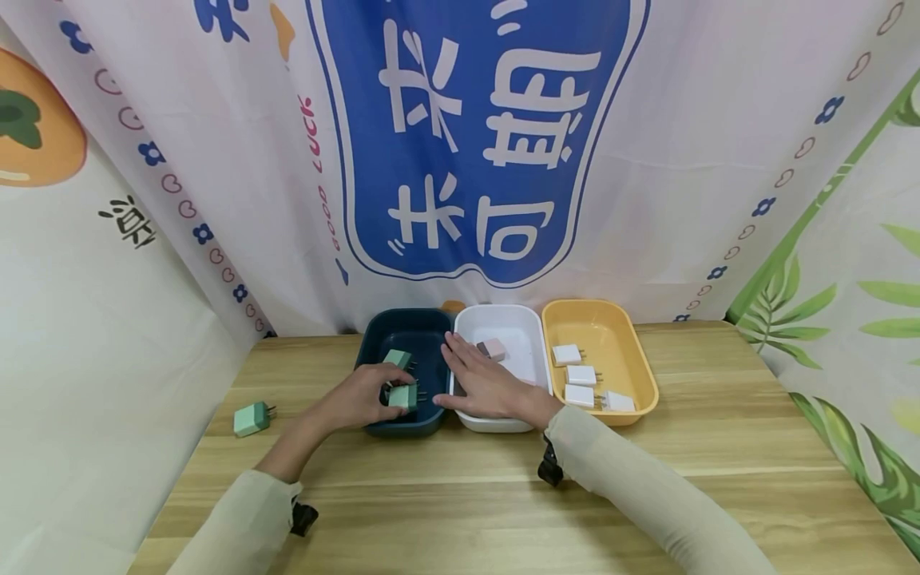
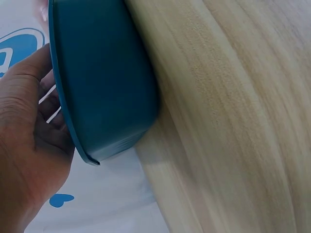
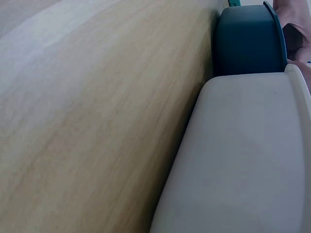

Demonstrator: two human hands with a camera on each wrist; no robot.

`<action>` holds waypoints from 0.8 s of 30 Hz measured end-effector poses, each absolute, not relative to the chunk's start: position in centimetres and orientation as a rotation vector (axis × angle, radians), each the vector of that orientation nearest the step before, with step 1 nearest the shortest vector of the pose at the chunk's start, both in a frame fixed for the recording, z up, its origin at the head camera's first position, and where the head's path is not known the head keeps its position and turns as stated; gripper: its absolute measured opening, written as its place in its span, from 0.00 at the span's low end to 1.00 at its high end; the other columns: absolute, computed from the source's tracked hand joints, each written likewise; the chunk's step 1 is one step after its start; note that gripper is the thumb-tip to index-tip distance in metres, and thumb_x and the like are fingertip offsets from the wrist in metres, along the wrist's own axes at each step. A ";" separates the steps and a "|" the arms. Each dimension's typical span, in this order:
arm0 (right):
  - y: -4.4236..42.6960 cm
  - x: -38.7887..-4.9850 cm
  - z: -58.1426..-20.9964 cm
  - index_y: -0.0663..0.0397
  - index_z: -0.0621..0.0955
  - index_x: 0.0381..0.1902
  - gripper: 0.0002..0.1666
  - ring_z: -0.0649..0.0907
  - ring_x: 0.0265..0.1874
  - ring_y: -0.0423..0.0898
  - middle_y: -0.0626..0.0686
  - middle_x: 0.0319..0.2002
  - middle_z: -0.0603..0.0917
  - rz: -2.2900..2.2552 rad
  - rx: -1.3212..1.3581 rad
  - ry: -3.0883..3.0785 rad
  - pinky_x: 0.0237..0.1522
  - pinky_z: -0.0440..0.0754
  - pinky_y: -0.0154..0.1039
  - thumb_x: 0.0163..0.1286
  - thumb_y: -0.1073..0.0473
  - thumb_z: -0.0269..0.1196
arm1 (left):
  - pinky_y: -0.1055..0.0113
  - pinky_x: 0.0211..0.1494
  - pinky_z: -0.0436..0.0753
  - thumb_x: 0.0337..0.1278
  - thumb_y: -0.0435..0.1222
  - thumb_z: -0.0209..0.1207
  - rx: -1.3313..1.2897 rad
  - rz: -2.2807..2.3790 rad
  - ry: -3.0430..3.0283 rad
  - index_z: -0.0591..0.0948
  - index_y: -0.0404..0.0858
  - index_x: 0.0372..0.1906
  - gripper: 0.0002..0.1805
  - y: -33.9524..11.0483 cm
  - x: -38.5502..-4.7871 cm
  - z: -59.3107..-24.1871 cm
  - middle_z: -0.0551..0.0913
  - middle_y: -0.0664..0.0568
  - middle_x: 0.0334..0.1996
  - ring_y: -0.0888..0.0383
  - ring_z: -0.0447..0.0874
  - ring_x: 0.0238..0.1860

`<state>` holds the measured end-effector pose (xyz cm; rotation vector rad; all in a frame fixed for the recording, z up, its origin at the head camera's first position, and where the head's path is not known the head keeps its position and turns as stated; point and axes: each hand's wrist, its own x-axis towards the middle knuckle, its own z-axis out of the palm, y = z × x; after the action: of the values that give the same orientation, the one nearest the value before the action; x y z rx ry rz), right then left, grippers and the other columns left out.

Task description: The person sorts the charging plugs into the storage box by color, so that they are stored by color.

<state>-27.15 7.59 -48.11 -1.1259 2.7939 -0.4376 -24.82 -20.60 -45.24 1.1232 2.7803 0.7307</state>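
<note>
My left hand (image 1: 362,397) reaches over the near part of the dark teal bin (image 1: 413,321) and pinches a green plug-in charger (image 1: 402,397), its metal prongs pointing right. A second green charger (image 1: 398,358) lies inside that bin, just beyond the fingers. In the left wrist view the teal bin's wall (image 2: 104,87) hides what the fingers hold. Over the white bin (image 1: 496,315) my right hand (image 1: 494,390) stretches with straight fingers, its fingertips at the rim beside the teal bin. A pink charger (image 1: 494,349) lies in the white bin, partly visible past this hand.
On the right, a yellow bin (image 1: 611,335) stands against the white one and holds several white chargers (image 1: 580,374). A green charger (image 1: 251,419) lies on the wooden table (image 1: 460,495) to the left. A printed curtain (image 1: 273,239) hangs behind the bins.
</note>
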 end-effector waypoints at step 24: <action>7.6 -27.0 -48.2 0.59 0.49 0.86 0.57 0.43 0.86 0.54 0.60 0.87 0.42 -0.470 -1.143 2.805 0.83 0.53 0.57 0.80 0.25 0.48 | 0.44 0.56 0.87 0.62 0.37 0.75 1.063 0.921 2.777 0.84 0.30 0.60 0.25 -22.5 -24.4 -44.5 0.88 0.40 0.53 0.43 0.88 0.52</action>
<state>-27.05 7.56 -48.21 -1.1432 2.8049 -0.4696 -24.41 -22.46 -44.54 1.0629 2.7770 0.9208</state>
